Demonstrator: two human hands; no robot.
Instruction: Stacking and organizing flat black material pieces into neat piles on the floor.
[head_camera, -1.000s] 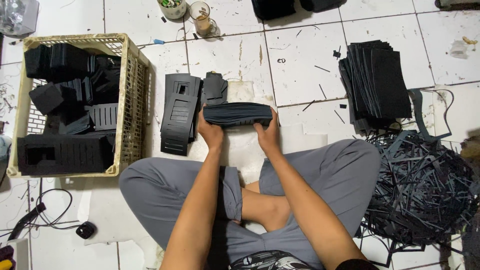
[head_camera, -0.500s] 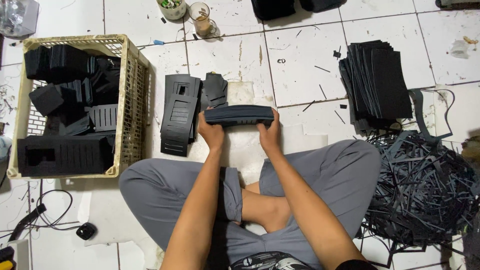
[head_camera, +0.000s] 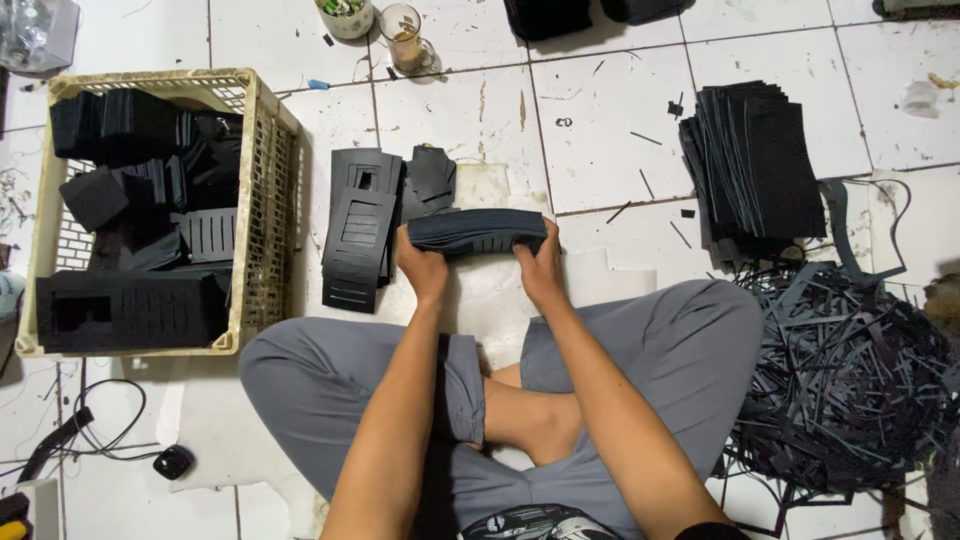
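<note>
Seated cross-legged on a white tile floor (head_camera: 600, 150), a person squares up a bundle of dark foam sheets (head_camera: 477, 231) between both hands. Left hand (head_camera: 422, 266) clamps the bundle's left end, fingers curled round it; right hand (head_camera: 541, 268) presses the right end, thumb and fingers pinching the edge. Bundle sits just ahead of the knees, at approx. 12 o'clock from the lap.

Progress, judging by the piles: at 10 o'clock a cream plastic crate (head_camera: 265, 200) is already well filled w/ black cut pieces. Just left of the bundle, more cut-out panels (head_camera: 360, 225) lie flat on the tiles. At 2 o'clock a tall pile of uncut sheets (head_camera: 760, 170) waits, so plenty appears left. At 3–4 o'clock, a heap of black offcut strips (head_camera: 850, 380) suggests a lot of trimming is done. A glass (head_camera: 403, 28) stands at 12 o'clock, far back.
</note>
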